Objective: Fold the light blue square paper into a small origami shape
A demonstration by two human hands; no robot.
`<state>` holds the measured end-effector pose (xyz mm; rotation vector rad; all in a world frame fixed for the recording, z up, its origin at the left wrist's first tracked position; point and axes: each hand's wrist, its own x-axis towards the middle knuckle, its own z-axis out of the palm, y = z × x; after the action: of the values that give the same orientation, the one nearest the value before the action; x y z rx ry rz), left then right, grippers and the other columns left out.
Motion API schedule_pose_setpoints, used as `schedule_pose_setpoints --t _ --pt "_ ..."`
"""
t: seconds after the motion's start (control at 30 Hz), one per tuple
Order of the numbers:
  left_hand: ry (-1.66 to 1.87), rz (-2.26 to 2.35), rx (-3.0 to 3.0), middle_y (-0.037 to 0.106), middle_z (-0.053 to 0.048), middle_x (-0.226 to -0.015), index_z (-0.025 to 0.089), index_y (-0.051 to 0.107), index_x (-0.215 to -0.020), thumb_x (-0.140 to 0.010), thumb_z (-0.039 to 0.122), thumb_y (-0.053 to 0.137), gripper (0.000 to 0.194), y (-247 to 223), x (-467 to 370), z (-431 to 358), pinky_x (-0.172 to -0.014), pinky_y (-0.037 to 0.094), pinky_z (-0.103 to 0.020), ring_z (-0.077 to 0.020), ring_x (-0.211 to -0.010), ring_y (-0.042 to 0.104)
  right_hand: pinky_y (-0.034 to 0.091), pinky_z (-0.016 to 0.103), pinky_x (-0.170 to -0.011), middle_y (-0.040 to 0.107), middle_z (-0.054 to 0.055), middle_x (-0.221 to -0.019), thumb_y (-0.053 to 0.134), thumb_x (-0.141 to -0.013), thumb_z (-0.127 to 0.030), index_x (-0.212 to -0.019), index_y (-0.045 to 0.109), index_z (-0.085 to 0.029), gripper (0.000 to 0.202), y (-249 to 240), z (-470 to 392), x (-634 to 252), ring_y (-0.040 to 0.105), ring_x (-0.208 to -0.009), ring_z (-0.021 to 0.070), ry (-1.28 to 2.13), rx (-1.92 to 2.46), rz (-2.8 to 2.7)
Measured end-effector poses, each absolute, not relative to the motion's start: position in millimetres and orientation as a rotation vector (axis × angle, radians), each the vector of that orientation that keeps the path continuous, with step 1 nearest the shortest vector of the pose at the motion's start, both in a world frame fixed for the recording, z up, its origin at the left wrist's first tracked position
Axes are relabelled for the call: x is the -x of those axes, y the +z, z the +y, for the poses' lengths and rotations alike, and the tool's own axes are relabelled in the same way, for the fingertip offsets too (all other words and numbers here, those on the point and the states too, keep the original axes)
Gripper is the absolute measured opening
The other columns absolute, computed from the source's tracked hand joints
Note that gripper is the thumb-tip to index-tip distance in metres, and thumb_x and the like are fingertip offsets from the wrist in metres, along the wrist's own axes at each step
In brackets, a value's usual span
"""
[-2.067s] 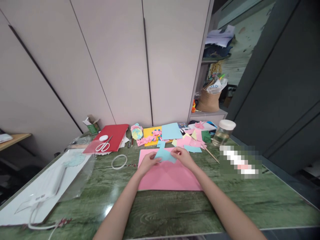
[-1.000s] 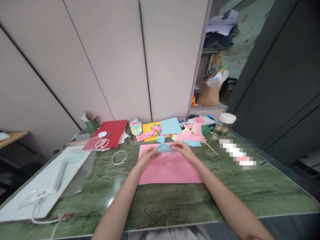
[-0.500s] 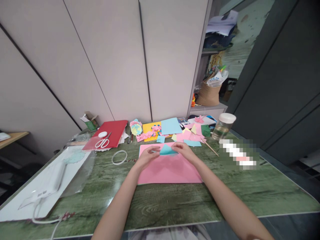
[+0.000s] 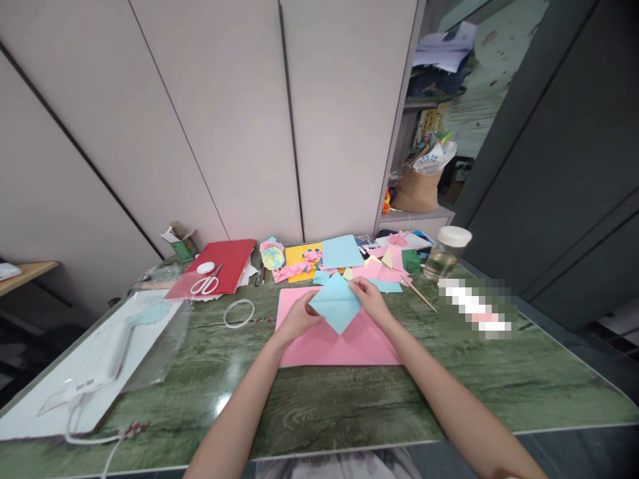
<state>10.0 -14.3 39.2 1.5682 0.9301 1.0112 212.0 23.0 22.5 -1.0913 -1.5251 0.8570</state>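
Observation:
A square sheet of light blue paper (image 4: 337, 309) is held corner-down above a pink sheet (image 4: 344, 349), with a faint crease across its middle. My left hand (image 4: 301, 315) pinches its left corner. On the opposite side, my right hand (image 4: 369, 297) grips the upper right edge between thumb and fingers. The pink sheet lies flat on the green wood-patterned table. Just beyond the hands are folded pink paper pieces (image 4: 291, 271), a larger light blue sheet (image 4: 343, 252) and loose pink and yellow scraps (image 4: 380, 267).
White scissors (image 4: 204, 285) rest on a red folder (image 4: 227, 263) at the left. A clear ring (image 4: 238, 313) lies nearer. To the right are a wooden stick (image 4: 422, 295) and a lidded jar (image 4: 446, 254). A white power strip (image 4: 107, 359) sits far left.
The blue paper, seen folded and low over the pink sheet before, is now opened out into a square and tilted up. Both hands have shifted slightly with it.

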Motion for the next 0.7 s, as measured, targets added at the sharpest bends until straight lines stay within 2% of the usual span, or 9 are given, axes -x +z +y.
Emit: schedule_pose_setpoints --t 0.13,0.27,0.3,0.37,0.43,0.5,0.6,0.7 --pt "0.992 0.873 -1.521 0.054 -0.007 -0.112 0.02 0.048 -0.117 -0.055 0.008 0.064 0.065 46.3 -10.6 -20.1 -0.073 0.044 -0.026 -0.0185 -0.091 0.053 0.037 0.025 -0.058 0.05 0.002 -0.069 0.04 -0.078 -0.042 -0.076 0.048 -0.018 0.025 18.3 21.7 -208.7 0.046 -0.065 0.0144 0.838 1.106 -1.517" --pt "0.903 0.751 -1.4 0.04 -0.009 -0.13 0.027 0.04 -0.124 -0.052 0.014 0.072 0.08 54.7 1.5 -21.2 -0.076 0.043 -0.028 -0.0233 -0.108 0.046 0.036 0.025 -0.057 0.05 0.001 -0.068 0.041 -0.078 -0.041 -0.075 0.049 -0.018 0.024 21.8 18.7 -206.8 0.046 -0.064 0.014 0.861 1.101 -1.566" --pt "0.883 0.72 -1.362 0.036 -0.009 -0.132 0.029 0.039 -0.124 -0.053 0.017 0.073 0.08 56.1 4.9 -20.6 -0.077 0.043 -0.028 -0.0237 -0.111 0.043 0.036 0.025 -0.057 0.051 0.001 -0.068 0.043 -0.078 -0.04 -0.074 0.05 -0.018 0.023 24.0 17.1 -206.2 0.046 -0.063 0.0137 0.878 1.089 -1.598" --pt "0.908 0.717 -1.272 0.037 -0.009 -0.132 0.029 0.043 -0.122 -0.064 0.03 0.067 0.062 56.3 8.7 -18.7 -0.078 0.042 -0.028 -0.0223 -0.11 0.044 0.036 0.024 -0.057 0.052 0.001 -0.068 0.045 -0.077 -0.039 -0.073 0.052 -0.018 0.022 28.8 12.1 -203.7 0.047 -0.062 0.0133 0.918 1.057 -1.675" --pt "0.962 0.811 -1.235 0.049 -0.009 -0.119 0.025 0.051 -0.114 -0.07 0.039 0.059 0.047 51.4 6.8 -16.3 -0.075 0.042 -0.026 -0.0193 -0.1 0.051 0.036 0.024 -0.057 0.054 0.0 -0.068 0.047 -0.076 -0.037 -0.072 0.054 -0.018 0.02 32.5 5.5 -199.7 0.047 -0.063 0.013 0.95 1.028 -1.746" --pt "1.004 0.991 -1.318 0.059 -0.006 -0.092 0.019 0.059 -0.101 -0.066 0.04 0.062 0.04 42.3 0.0 -14.3 -0.063 0.04 -0.023 -0.0154 -0.079 0.055 0.036 0.024 -0.056 0.055 0.0 -0.067 0.049 -0.075 -0.034 -0.071 0.055 -0.019 0.017 34.1 -0.9 -195.2 0.047 -0.062 0.0126 0.964 1.015 -1.795" --pt "1.047 1.128 -1.506 0.056 -0.001 -0.064 0.013 0.064 -0.073 -0.065 0.042 0.061 0.03 28.0 -12.2 -13.1 -0.052 0.033 -0.022 -0.0117 -0.058 0.048 0.034 0.023 -0.055 0.054 -0.001 -0.064 0.051 -0.072 -0.029 -0.069 0.057 -0.018 0.013 33.0 -5.8 -190.6 0.045 -0.06 0.0119 0.976 1.018 -1.833" --pt "1.089 1.155 -1.557 0.051 0.002 -0.056 0.014 0.062 -0.064 -0.064 0.039 0.062 0.024 21.7 -17.6 -13.5 -0.05 0.028 -0.022 -0.0105 -0.054 0.042 0.034 0.023 -0.056 0.054 -0.001 -0.063 0.051 -0.069 -0.025 -0.065 0.058 -0.018 0.01 30.4 -4.4 -190.6 0.045 -0.06 0.0117 1.015 1.015 -1.848"
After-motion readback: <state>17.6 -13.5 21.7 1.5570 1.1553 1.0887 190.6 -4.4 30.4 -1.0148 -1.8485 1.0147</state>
